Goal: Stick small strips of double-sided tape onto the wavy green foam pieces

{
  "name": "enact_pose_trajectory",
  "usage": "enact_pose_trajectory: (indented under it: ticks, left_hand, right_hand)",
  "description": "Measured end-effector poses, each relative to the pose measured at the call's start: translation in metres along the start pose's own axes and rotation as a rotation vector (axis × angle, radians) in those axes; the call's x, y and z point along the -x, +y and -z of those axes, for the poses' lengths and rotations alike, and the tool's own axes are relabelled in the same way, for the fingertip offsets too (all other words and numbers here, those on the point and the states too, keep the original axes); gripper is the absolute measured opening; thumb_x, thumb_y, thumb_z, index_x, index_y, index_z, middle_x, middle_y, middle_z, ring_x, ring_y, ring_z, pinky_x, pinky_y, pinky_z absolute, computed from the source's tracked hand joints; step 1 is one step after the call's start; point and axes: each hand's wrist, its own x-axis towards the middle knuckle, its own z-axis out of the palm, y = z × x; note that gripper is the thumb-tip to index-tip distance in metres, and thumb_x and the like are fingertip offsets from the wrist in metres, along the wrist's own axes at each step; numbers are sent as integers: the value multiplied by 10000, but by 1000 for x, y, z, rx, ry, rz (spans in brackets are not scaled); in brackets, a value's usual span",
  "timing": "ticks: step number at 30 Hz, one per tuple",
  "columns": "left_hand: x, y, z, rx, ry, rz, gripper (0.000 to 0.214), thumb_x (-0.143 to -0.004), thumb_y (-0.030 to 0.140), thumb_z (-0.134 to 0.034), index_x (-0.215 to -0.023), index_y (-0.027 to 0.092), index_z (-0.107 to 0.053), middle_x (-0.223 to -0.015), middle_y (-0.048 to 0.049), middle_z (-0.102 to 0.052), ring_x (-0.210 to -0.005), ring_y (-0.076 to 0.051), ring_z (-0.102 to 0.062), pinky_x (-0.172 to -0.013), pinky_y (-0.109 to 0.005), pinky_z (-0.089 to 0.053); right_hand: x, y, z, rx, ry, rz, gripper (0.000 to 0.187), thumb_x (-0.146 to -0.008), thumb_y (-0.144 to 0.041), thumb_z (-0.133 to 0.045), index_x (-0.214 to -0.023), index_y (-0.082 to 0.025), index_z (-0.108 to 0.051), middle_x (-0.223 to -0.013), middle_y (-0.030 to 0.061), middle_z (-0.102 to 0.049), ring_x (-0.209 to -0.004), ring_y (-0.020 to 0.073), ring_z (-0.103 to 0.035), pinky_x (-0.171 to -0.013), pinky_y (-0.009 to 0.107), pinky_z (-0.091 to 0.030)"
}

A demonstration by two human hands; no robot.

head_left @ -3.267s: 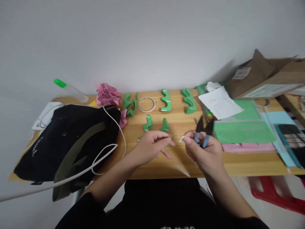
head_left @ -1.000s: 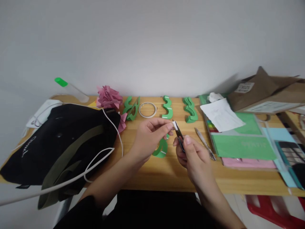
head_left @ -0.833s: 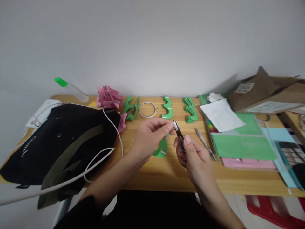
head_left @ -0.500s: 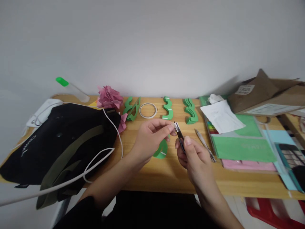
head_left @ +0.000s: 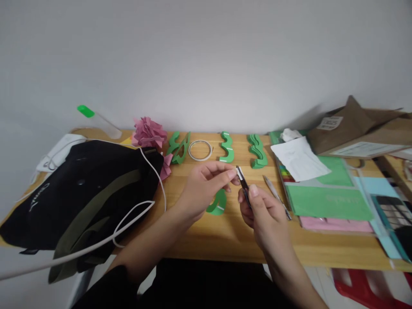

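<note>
Close together over the desk, both my hands work at a slim black tool [head_left: 243, 185] with a pale, narrow tip; whether it is a small cutter or tweezers I cannot tell. My right hand [head_left: 264, 208] wraps round its lower part, thumb on top. At the tip, my left hand [head_left: 206, 184] pinches a tiny white piece [head_left: 237, 171], perhaps tape, between thumb and forefinger. Below the left fingers lies a curved green paper piece [head_left: 220, 202] with a white strip on it. Farther back are another green piece [head_left: 227, 148] with white strips and a narrow roll of tape [head_left: 200, 150].
A stack of green wavy cutouts [head_left: 256, 150] and a pen [head_left: 273, 191] lie to the right, near green paper packs [head_left: 328, 199] and a brown cardboard box [head_left: 357, 128]. At left are a black bag [head_left: 106, 184], a white cable [head_left: 96, 245] and a pink paper flower [head_left: 149, 132].
The hands stay almost in place, with the pinching fingers still at the tool's tip. The whole view has shifted very slightly.
</note>
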Motion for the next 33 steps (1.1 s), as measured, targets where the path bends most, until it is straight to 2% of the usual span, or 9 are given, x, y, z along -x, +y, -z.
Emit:
enact_pose_trajectory:
  ticks: [12, 16, 19, 23, 25, 27, 29, 33]
  left_hand:
    - [-1, -1, 4, 5, -85, 68, 177, -674, 289, -776, -692, 142, -677, -643, -13, -659, -606, -101, -594, -549, -208, -443]
    - [0, -2, 6, 46, -124, 99, 190, -677, 298, -788, -694, 140, -682, -655, -20, -656, -604, -99, -581, -546, -208, -432]
    - [1, -1, 9, 109, -165, 108, 177, -699, 277, -781, -700, 137, -674, -691, -20, -647, -634, -101, -587, -556, -206, -438]
    - [3, 2, 19, 125, -79, 38, 152, -756, 284, -735, -759, 154, -657, -799, -20, -685, -747, -127, -648, -621, -214, -473]
    - [4, 5, 23, 7, -16, -46, 153, -773, 279, -725, -863, 175, -657, -816, -19, -713, -779, -141, -674, -671, -230, -494]
    - [7, 9, 23, -146, -5, -87, 214, -781, 251, -723, -970, 191, -643, -779, -16, -727, -781, -152, -692, -714, -252, -510]
    - [9, 15, 22, -255, -28, -64, 265, -787, 226, -717, -1035, 197, -630, -737, -14, -730, -765, -164, -702, -724, -265, -519]
    - [12, 21, 19, -346, -15, -24, 339, -743, 188, -754, -1062, 200, -641, -710, -9, -727, -719, -172, -705, -632, -236, -511]
  right_hand:
    - [2, 0, 4, 43, -3, 19, 422, -889, -549, -525, -683, -183, -557, -537, -57, -310, -456, 75, -222, -408, 225, -171]
    - [2, 0, 5, 3, -21, 27, 419, -900, -544, -511, -694, -183, -564, -525, -66, -283, -448, 73, -213, -412, 223, -180]
    - [5, 0, 9, 52, -26, 62, 405, -929, -523, -467, -740, -186, -588, -539, -58, -300, -453, 80, -236, -421, 229, -192]
    - [8, -5, 18, 349, 1, 202, 332, -958, -435, -446, -794, -194, -605, -559, -34, -410, -471, 98, -351, -451, 244, -258]
    - [8, -11, 22, 560, -22, 314, 269, -954, -381, -466, -814, -198, -604, -565, -27, -482, -479, 104, -422, -468, 244, -296]
    - [7, -17, 25, 744, -66, 414, 239, -946, -355, -474, -814, -198, -597, -565, -23, -533, -464, 105, -467, -470, 242, -319]
    - [5, -22, 27, 880, -95, 472, 250, -943, -359, -462, -810, -197, -597, -548, -21, -554, -434, 107, -482, -462, 245, -325]
    - [3, -23, 30, 1036, -99, 525, 301, -939, -397, -443, -813, -187, -618, -525, -6, -579, -420, 122, -497, -458, 259, -307]
